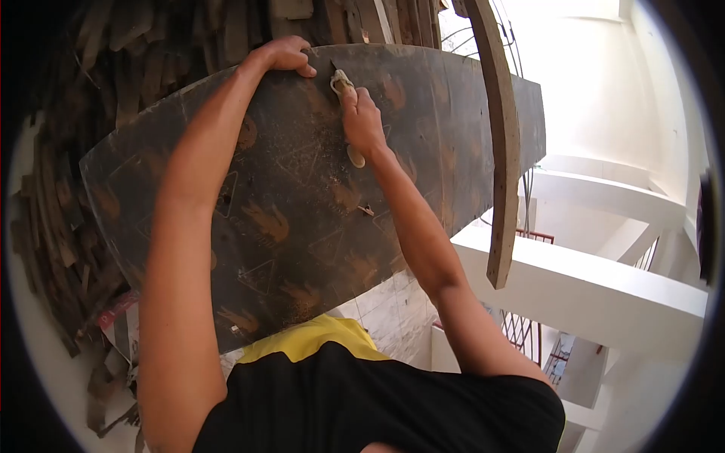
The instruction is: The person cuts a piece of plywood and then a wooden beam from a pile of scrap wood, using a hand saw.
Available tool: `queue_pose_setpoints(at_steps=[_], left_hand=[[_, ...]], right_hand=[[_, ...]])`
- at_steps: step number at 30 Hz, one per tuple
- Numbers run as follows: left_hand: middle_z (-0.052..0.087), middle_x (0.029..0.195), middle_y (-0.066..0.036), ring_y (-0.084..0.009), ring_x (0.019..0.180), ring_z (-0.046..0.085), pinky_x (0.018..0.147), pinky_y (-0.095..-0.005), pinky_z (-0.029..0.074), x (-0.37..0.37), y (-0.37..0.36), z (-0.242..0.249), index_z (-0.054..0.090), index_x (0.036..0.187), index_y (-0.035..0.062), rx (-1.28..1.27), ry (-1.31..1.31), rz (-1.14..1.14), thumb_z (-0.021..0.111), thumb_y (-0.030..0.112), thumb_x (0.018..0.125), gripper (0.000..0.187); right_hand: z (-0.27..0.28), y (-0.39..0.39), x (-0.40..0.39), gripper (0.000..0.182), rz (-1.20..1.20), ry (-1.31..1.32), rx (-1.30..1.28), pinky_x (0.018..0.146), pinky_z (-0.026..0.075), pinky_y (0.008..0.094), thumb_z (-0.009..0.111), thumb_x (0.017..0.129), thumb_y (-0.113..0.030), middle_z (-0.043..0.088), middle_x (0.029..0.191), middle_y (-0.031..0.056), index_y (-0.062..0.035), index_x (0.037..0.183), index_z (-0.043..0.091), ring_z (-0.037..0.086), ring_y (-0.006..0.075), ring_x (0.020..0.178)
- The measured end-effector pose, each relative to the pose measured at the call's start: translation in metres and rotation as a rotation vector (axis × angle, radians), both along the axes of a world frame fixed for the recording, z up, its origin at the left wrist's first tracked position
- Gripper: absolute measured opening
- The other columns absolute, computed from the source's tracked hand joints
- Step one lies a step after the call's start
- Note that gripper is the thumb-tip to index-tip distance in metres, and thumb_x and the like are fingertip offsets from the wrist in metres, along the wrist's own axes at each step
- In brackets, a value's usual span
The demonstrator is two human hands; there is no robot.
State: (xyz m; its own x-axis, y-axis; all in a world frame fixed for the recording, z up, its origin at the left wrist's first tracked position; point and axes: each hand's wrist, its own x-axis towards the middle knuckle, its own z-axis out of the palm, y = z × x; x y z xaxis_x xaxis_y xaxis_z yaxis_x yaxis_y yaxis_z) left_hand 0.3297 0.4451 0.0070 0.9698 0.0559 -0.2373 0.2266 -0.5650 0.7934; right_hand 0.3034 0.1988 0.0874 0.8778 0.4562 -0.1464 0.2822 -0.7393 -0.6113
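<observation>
A large dark plywood board [264, 219], printed with worn orange-brown marks, lies in front of me. My left hand [285, 57] is at its far edge, the fingers bent and gripping that edge. Just to the right, my right hand [364, 122] is closed around the pale handle of what looks like a hand saw [343, 81]. Its thin dark blade shows only as a short line near the far edge; the rest is hidden or edge-on. Fine pale specks like sawdust and a small wood chip [366, 211] lie on the board.
Stacked wood offcuts [57, 219] fill the left and far sides. A long wooden batten [501, 151] rises over the board's right part. Beyond it are thin bent rods, a white ledge [589, 283] and a drop to a lower level with railings [521, 336].
</observation>
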Motion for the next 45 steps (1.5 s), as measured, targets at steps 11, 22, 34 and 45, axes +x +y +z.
queue_pose_setpoints(at_steps=[11,22,34,45], left_hand=[[0.059,0.134,-0.021,-0.0351,0.129,0.053,0.104,-0.0423,0.045,-0.009,-0.003,0.014,0.058,0.133,-0.0004,0.033,0.017,-0.035,0.084,0.034,0.070,0.076],[0.063,0.128,-0.021,-0.0354,0.122,0.058,0.100,-0.0429,0.048,-0.003,-0.001,-0.014,0.060,0.130,-0.0005,0.104,-0.185,0.127,0.083,0.032,0.071,0.071],[0.062,0.129,-0.021,-0.0321,0.116,0.062,0.098,-0.0413,0.048,-0.006,0.009,0.010,0.056,0.133,-0.0031,-0.020,-0.099,-0.032,0.083,0.034,0.070,0.077],[0.062,0.129,-0.019,-0.0311,0.120,0.061,0.101,-0.0409,0.049,-0.003,0.013,0.015,0.047,0.143,-0.0014,-0.042,-0.026,-0.140,0.086,0.042,0.065,0.097]], right_hand=[[0.033,-0.058,-0.054,0.038,0.022,-0.080,-0.036,0.076,0.046,0.0505,0.040,0.104,-0.032,0.063,0.099,0.0316,0.0030,0.109,0.052,0.060,0.0500,0.095],[0.123,-0.131,-0.134,0.041,-0.045,0.133,-0.172,0.083,0.049,0.0451,0.040,0.104,-0.034,0.066,0.101,0.0264,-0.0023,0.125,0.056,0.067,0.0372,0.097],[0.105,-0.138,-0.118,0.044,-0.037,0.083,-0.174,0.074,0.049,0.0456,0.042,0.103,-0.039,0.066,0.089,0.0244,-0.0025,0.124,0.054,0.067,0.0378,0.086],[0.072,-0.076,-0.073,0.040,-0.044,0.074,-0.122,0.075,0.045,0.0424,0.040,0.104,-0.038,0.054,0.083,0.0209,-0.0006,0.102,0.052,0.054,0.0328,0.079]])
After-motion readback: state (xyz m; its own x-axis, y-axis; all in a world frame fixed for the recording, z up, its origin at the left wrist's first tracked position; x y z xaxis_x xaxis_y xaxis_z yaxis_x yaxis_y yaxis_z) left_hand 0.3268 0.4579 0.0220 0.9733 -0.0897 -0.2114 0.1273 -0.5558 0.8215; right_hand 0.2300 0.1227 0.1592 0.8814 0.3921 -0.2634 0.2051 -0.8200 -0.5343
